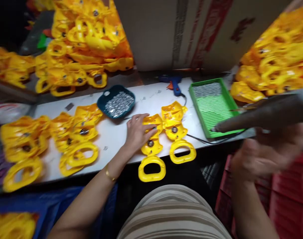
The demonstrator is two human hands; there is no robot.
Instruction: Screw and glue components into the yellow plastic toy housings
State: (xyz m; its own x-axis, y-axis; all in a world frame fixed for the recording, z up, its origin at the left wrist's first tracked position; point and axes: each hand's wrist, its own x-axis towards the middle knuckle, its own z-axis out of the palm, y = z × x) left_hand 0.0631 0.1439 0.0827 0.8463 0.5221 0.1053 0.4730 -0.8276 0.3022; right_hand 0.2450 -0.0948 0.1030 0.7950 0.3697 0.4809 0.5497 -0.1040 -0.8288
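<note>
White table (121,132) with yellow shells (175,124), green tray (211,106), screw dish (116,104).

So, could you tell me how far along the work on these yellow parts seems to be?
Possibly done: a batch of yellow parts lies at the left of the white table. In hand: the left hand rests on one yellow part, a second beside it, while the blurred right hand holds a grey tool. Left: big heaps behind, and the dish of small metal pieces holds plenty.

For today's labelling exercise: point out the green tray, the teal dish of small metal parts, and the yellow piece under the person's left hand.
green tray (225,87): head view, its right rim.
teal dish (101,102): head view, left rim.
yellow piece (151,168): head view, its loop handle.
</note>
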